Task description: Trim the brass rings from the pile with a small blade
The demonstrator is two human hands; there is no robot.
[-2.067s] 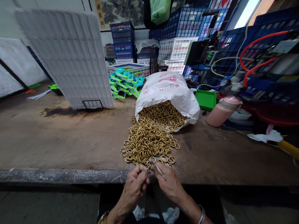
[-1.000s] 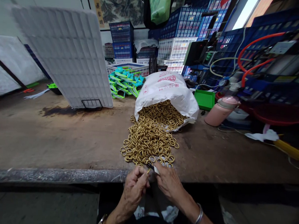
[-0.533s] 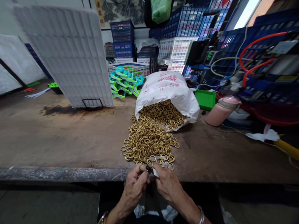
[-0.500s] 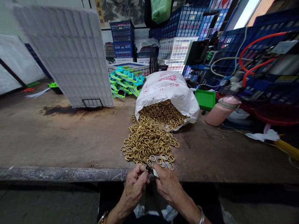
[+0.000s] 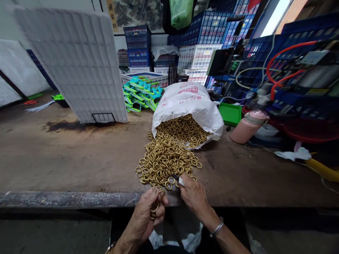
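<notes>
- The left hand (image 5: 149, 213) is at the near edge of the workbench (image 5: 72, 156), slightly lower than its top. Its fingers are curled closed around a small bunch of brass rings (image 5: 155, 208), which sit stacked together in the grip.
- The right hand (image 5: 194, 193) is just to the right of it and a little farther away, at the near end of the heap. Its fingers are pinched narrow on a small tool (image 5: 180, 180), dark with a white part, and the tool points left toward the rings on the bench.
- There is a silver bracelet (image 5: 218, 227) on the right wrist.
- The heap of loose rings (image 5: 168, 158) lies in the middle of the workbench. It spills from the open mouth of a white sack (image 5: 187, 101), which lies on its side farther back.
- To the right of the sack are a green tray (image 5: 230, 114) and a pink bottle (image 5: 246, 126).
- At the far left a white gridded panel (image 5: 73, 63) stands tilted on the bench, and teal plastic parts (image 5: 141, 94) are piled between it and the sack.
- Blue crates (image 5: 207, 25) are stacked along the far side.
</notes>
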